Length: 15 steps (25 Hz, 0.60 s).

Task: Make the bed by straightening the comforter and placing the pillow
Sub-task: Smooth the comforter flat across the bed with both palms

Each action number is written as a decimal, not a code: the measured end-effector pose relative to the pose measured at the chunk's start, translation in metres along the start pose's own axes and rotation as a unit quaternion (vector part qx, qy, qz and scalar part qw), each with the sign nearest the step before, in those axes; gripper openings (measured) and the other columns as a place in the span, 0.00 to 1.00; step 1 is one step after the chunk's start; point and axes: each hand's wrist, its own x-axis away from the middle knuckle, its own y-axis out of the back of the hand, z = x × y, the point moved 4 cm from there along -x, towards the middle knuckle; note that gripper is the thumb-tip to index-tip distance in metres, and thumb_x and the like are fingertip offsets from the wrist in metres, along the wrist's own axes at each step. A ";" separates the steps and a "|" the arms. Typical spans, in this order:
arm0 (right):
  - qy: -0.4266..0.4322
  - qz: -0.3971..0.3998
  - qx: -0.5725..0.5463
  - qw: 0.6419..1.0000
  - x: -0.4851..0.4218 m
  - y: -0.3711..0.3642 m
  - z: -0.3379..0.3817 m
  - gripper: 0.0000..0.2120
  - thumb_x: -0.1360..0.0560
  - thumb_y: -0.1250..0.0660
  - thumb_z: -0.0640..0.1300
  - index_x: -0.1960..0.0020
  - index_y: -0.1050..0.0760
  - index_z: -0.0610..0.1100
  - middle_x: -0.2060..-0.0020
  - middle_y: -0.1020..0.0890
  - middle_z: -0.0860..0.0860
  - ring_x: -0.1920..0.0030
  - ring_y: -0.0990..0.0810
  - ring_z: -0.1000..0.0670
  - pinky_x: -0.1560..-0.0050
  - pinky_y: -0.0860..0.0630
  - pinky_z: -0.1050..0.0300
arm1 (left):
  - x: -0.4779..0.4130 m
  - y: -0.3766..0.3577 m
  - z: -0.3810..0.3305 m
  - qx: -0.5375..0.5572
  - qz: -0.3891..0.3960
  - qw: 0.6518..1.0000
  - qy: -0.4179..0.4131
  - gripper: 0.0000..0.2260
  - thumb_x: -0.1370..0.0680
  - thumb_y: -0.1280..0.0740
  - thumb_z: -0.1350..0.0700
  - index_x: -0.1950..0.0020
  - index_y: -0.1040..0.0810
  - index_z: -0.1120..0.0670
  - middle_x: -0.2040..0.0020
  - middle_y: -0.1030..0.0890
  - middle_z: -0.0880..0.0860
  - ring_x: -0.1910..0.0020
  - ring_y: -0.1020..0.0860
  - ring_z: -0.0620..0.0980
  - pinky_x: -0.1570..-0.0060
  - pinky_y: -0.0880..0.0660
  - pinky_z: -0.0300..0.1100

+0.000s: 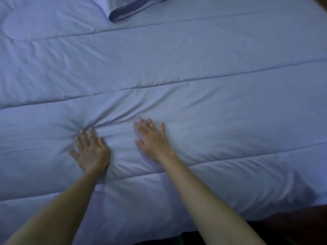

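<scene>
Comforter [212, 71] fabric, pale blue and quilted in long stitched bands, is covering nearly the whole bed, spreading from the near edge up toward the far end. Both bare forearms are reaching out over it from the near side. The left hand [91, 149] is lying palm down on the cover with its fingers spread and fairly straight, pressing in so that a cluster of creases is radiating away from the fingertips toward the middle of the bed. The right hand [152, 138] is lying flat just beside it, a little farther up the bed, fingers also spread and straight, holding nothing; it is somewhat blurred. Neither hand is gripping the cloth; both are only resting or pressing on it. Between the two hands the fabric is bunching into shallow folds. At the far end, well apart from the hands, the pillow [131, 7] is lying on top of the comforter, only its near corner with a darker blue border showing. Dark floor [292, 225] is showing beyond the bed's near right corner.
</scene>
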 end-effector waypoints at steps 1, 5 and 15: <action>0.027 0.009 0.039 0.999 -0.002 -0.009 0.002 0.28 0.22 0.47 0.56 0.23 0.44 0.51 0.22 0.43 0.50 0.23 0.45 0.46 0.27 0.52 0.35 | -0.005 0.006 0.000 0.001 -0.009 0.999 0.043 0.26 0.19 0.54 0.46 0.21 0.51 0.51 0.20 0.51 0.53 0.22 0.53 0.55 0.27 0.56 0.61; -0.117 -0.131 0.087 0.980 0.034 0.012 -0.099 0.25 0.24 0.45 0.55 0.28 0.34 0.54 0.27 0.32 0.53 0.27 0.34 0.47 0.30 0.41 0.39 | -0.008 0.016 -0.079 0.024 -0.056 0.996 -0.066 0.26 0.19 0.48 0.52 0.23 0.46 0.59 0.22 0.45 0.60 0.23 0.47 0.59 0.27 0.54 0.61; -0.577 -0.204 0.031 0.791 0.274 0.061 -0.281 0.30 0.23 0.57 0.56 0.24 0.40 0.49 0.24 0.40 0.43 0.25 0.41 0.41 0.31 0.43 0.31 | -0.012 -0.021 -0.258 -0.081 0.070 0.878 -0.466 0.27 0.19 0.54 0.42 0.21 0.52 0.51 0.20 0.53 0.51 0.22 0.54 0.51 0.26 0.59 0.57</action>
